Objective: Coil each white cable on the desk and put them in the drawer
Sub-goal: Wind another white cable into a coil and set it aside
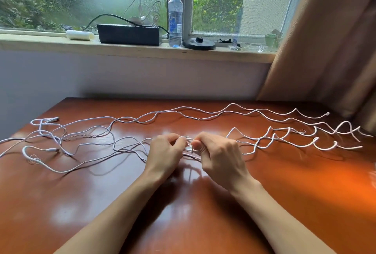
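Observation:
Several long white cables (142,120) lie strewn in loose waves across the glossy reddish-brown desk (101,202), from the left edge to the far right. Near the desk's middle, my left hand (164,152) and my right hand (219,154) meet, fingers curled, both pinching strands of one white cable (190,147) between them. Its wavy length (284,137) trails off to the right. No drawer is in view.
A windowsill behind the desk carries a black box (129,33) with tangled wires on top, a water bottle (175,18), a white roll (80,34), a black round disc (199,43) and a small green pot (271,40). A brown curtain (325,40) hangs at the right.

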Available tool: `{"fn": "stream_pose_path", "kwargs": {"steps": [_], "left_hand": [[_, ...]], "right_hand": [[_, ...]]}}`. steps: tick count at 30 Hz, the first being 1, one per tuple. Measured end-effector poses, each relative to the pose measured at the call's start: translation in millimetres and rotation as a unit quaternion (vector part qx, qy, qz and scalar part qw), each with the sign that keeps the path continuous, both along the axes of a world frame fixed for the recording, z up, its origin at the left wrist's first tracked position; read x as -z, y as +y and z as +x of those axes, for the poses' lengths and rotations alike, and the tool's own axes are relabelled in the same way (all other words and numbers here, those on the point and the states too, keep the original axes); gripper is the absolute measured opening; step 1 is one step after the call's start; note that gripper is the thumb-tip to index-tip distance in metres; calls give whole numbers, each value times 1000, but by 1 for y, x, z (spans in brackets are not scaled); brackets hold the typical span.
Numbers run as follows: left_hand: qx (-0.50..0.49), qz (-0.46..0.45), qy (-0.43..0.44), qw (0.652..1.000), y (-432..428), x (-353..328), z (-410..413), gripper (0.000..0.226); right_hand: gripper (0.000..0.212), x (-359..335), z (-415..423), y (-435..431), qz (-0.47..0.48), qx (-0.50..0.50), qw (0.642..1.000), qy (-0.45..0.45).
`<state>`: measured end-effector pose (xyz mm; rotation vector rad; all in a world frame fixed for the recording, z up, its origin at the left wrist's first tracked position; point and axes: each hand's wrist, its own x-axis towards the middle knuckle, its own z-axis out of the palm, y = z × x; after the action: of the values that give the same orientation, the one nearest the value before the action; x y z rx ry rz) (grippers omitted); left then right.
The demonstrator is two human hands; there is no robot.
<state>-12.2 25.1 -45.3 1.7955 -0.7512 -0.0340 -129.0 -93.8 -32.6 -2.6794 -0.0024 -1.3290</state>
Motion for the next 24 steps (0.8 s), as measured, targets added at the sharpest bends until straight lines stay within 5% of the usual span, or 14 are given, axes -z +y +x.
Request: {"fn": "stream_pose_path", "kwargs": {"steps": [7, 15, 24], "left_hand": [[74, -26, -26, 997, -5, 0, -5, 35], [129, -51, 35, 990, -9, 7, -3, 41], [203, -69, 82, 973, -6, 5, -9, 35]], "right_hand": [[28, 6, 5, -3, 114, 44, 993, 6], [22, 6, 9, -7, 236, 24, 972, -4], [41, 3, 8, -21, 345, 51, 937, 6]]}}
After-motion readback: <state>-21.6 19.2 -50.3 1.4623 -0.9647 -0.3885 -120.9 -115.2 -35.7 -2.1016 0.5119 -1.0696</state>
